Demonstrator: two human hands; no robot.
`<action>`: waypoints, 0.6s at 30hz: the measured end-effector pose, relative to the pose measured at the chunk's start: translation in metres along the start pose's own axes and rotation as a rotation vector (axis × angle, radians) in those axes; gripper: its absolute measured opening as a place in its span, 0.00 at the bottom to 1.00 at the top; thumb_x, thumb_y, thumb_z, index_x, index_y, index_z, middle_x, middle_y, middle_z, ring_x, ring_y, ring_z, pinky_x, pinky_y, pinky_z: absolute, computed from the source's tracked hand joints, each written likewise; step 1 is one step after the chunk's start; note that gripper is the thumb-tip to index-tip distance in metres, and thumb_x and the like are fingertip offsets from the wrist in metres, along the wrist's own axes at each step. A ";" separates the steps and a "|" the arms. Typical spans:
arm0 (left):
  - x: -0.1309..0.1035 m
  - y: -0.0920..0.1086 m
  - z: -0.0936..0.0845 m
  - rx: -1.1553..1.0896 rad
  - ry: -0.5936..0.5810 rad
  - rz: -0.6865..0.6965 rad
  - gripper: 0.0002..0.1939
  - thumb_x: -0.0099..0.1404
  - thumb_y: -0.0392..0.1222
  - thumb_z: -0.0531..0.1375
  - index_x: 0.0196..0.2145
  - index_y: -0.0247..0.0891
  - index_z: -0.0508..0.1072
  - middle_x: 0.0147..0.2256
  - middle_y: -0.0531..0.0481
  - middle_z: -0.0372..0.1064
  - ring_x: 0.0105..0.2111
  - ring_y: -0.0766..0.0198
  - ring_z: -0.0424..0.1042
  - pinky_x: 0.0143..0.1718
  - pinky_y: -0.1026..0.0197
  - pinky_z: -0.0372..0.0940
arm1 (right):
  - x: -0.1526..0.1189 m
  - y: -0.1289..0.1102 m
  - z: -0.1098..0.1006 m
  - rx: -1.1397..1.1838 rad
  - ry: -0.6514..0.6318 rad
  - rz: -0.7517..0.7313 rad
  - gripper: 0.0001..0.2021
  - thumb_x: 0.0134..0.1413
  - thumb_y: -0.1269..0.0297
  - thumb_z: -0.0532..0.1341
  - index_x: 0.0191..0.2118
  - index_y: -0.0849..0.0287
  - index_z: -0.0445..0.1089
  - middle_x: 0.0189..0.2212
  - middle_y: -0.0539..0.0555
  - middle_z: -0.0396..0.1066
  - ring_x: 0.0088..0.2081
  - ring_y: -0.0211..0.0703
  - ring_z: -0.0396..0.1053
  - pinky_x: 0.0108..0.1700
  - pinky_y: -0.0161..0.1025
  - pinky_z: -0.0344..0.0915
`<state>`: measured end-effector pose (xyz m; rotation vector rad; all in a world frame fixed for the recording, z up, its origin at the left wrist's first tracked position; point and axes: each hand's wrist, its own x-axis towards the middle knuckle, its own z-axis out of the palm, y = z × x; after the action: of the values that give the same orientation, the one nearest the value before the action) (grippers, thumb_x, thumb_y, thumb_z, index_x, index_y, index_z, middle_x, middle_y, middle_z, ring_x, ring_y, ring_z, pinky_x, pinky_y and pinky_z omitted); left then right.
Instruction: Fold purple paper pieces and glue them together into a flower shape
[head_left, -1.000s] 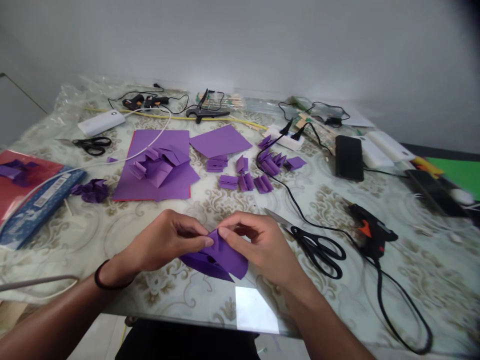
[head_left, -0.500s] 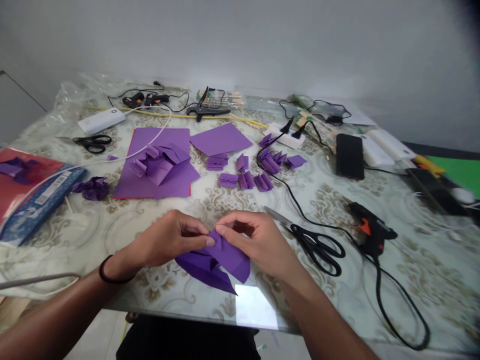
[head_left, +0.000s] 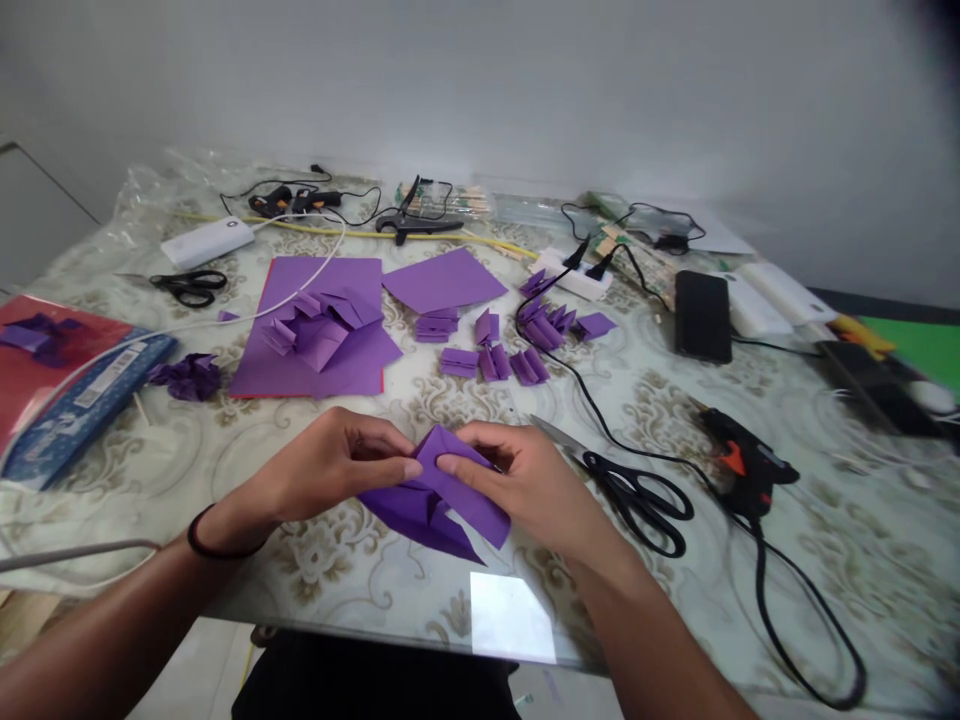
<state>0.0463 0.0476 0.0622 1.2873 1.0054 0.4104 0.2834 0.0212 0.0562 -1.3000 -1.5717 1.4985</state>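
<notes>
Between my hands, above the table's front part, is a folded piece of purple paper (head_left: 461,488) with a pointed top and a long lower flap. My left hand (head_left: 341,465) pinches its left side between thumb and fingers. On the other side my right hand (head_left: 517,478) grips it, thumb flat on the front face and fingers behind. Black-handled scissors (head_left: 637,500) lie just right of my right hand. Beyond my hands, several small folded purple paper pieces (head_left: 493,360) rest near a flat purple sheet (head_left: 446,280).
A hot glue gun (head_left: 746,460) with a looping black cord lies at right. Purple sheets (head_left: 251,370) bear folded paper at left, near crumpled purple paper (head_left: 187,377) and a second pair of scissors (head_left: 191,288). A phone (head_left: 703,315) and power strip (head_left: 574,275) sit farther back.
The purple paper has risen slightly and turned in my hands, so a pointed corner now shows at its top. My right thumb lies lower on its face.
</notes>
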 end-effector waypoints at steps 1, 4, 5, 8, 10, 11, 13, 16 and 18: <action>0.000 0.001 -0.001 0.032 0.008 0.010 0.14 0.63 0.51 0.70 0.35 0.35 0.84 0.31 0.47 0.82 0.29 0.63 0.75 0.30 0.64 0.65 | 0.000 0.000 0.000 -0.006 -0.002 -0.007 0.09 0.63 0.57 0.68 0.37 0.56 0.81 0.33 0.50 0.79 0.34 0.42 0.72 0.38 0.38 0.67; 0.000 0.001 -0.001 0.091 0.052 0.042 0.14 0.63 0.50 0.69 0.32 0.35 0.85 0.28 0.49 0.80 0.25 0.67 0.70 0.27 0.65 0.59 | 0.001 -0.001 0.000 -0.036 0.006 -0.022 0.08 0.63 0.57 0.67 0.37 0.56 0.80 0.32 0.49 0.77 0.34 0.41 0.71 0.37 0.37 0.66; 0.000 0.001 -0.001 0.096 0.068 0.045 0.13 0.63 0.49 0.69 0.32 0.35 0.86 0.27 0.49 0.79 0.25 0.67 0.69 0.27 0.65 0.59 | 0.001 -0.001 0.000 -0.043 0.009 -0.023 0.09 0.63 0.57 0.67 0.36 0.56 0.80 0.32 0.49 0.76 0.33 0.41 0.70 0.36 0.37 0.65; 0.001 -0.002 0.000 0.095 0.088 0.027 0.13 0.62 0.49 0.70 0.31 0.35 0.86 0.26 0.49 0.78 0.24 0.68 0.66 0.27 0.66 0.57 | 0.000 -0.001 0.002 -0.056 0.012 -0.014 0.09 0.64 0.58 0.66 0.35 0.57 0.78 0.29 0.48 0.73 0.31 0.39 0.66 0.33 0.36 0.61; 0.002 -0.004 0.000 0.084 0.087 0.017 0.13 0.62 0.49 0.70 0.31 0.34 0.85 0.25 0.50 0.76 0.24 0.69 0.64 0.26 0.66 0.55 | 0.000 0.001 0.004 -0.056 0.013 -0.004 0.11 0.64 0.57 0.66 0.33 0.57 0.77 0.28 0.47 0.71 0.30 0.38 0.64 0.32 0.36 0.60; 0.002 -0.004 0.000 0.074 0.086 0.015 0.13 0.61 0.49 0.70 0.31 0.34 0.85 0.25 0.51 0.76 0.23 0.69 0.64 0.26 0.66 0.55 | 0.000 0.001 0.004 -0.054 0.016 0.001 0.11 0.64 0.57 0.66 0.34 0.57 0.77 0.28 0.47 0.70 0.30 0.38 0.64 0.32 0.36 0.59; 0.002 -0.003 0.000 0.057 0.078 0.014 0.13 0.61 0.48 0.70 0.31 0.34 0.84 0.25 0.51 0.75 0.23 0.70 0.63 0.25 0.67 0.54 | 0.000 0.003 0.005 -0.045 0.017 0.007 0.11 0.64 0.56 0.66 0.34 0.57 0.77 0.29 0.48 0.71 0.30 0.39 0.65 0.32 0.37 0.60; 0.001 -0.001 -0.001 0.044 0.045 0.052 0.15 0.65 0.50 0.69 0.31 0.34 0.83 0.25 0.51 0.74 0.25 0.69 0.65 0.26 0.67 0.57 | 0.000 0.006 0.005 -0.003 0.021 -0.005 0.09 0.64 0.56 0.67 0.38 0.56 0.79 0.33 0.49 0.76 0.34 0.41 0.71 0.36 0.38 0.65; 0.001 0.000 -0.002 0.020 0.036 0.101 0.15 0.68 0.50 0.67 0.34 0.34 0.83 0.28 0.50 0.76 0.28 0.67 0.70 0.30 0.66 0.64 | -0.001 0.007 0.006 0.019 0.020 -0.011 0.08 0.63 0.57 0.68 0.45 0.54 0.79 0.35 0.49 0.78 0.35 0.42 0.74 0.38 0.38 0.67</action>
<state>0.0457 0.0494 0.0619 1.3565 0.9792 0.5042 0.2800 0.0176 0.0481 -1.2901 -1.5457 1.4855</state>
